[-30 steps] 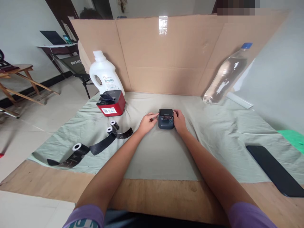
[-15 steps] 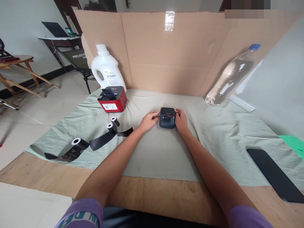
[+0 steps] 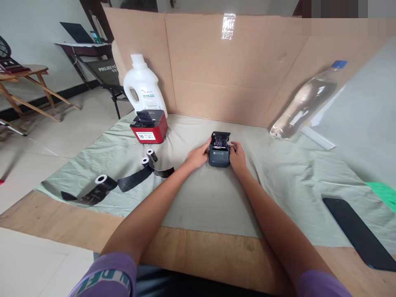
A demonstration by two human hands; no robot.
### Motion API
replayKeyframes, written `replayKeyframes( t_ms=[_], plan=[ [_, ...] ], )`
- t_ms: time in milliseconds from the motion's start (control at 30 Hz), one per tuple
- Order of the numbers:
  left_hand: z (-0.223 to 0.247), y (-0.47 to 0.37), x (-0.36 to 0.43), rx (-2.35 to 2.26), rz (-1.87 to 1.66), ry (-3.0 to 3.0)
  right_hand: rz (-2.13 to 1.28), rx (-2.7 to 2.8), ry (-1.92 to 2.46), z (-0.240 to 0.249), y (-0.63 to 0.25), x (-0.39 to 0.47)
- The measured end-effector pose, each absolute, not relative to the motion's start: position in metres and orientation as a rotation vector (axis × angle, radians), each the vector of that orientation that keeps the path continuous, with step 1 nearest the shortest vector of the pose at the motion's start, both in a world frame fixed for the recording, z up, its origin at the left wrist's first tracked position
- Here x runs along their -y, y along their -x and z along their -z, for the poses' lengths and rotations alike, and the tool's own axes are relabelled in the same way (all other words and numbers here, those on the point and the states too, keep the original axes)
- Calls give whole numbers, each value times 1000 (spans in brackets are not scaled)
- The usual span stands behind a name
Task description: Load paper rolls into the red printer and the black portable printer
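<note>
A small dark blue-grey label printer (image 3: pixel 219 159) stands on the cloth in front of me with its lid (image 3: pixel 220 134) tilted up. Dark, shiny material shows inside the opening. My left hand (image 3: pixel 198 156) grips the printer's left side, its fingers reaching up beside the lid. On the opposite side, my right hand (image 3: pixel 238 158) holds the casing with bent fingers. To the left lie several rolls of black paper, among them a larger roll (image 3: pixel 107 182) with its strip unrolled and a smaller roll (image 3: pixel 152 155).
A red and black printer (image 3: pixel 154 131) stands at the back left before a white detergent jug (image 3: pixel 144 84). Cardboard (image 3: pixel 216 62) walls off the back. A clear bottle (image 3: pixel 309 101) leans at the right, and a black phone (image 3: pixel 355 231) lies at the front right.
The label printer's lid has swung up, baring its inside. My left fingers have shifted upward along its side. The camera view has moved slightly.
</note>
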State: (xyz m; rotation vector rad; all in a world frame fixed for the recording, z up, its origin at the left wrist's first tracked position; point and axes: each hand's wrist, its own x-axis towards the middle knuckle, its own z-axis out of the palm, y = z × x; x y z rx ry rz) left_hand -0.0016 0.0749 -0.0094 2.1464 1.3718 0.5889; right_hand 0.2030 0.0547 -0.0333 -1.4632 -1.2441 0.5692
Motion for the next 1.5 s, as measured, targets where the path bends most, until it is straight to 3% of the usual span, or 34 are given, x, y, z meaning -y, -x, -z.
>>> replayKeyframes(
  t_ms=[700,1133,1300,1500],
  plan=[
    [14,-6,-68,-1412,-760,-2141,-565,1254,1478,26,-202,-52],
    [24,-5,-78,-844,-1144,-2003,-436,1419,1407,13,-201,-46],
    [20,-6,-75,-792,-1160,-1992,-446,1669,1489,-24,-216,-74],
    [24,-6,-78,-813,-1186,-1930,-753,2347,1887,-58,-208,-128]
  ],
)
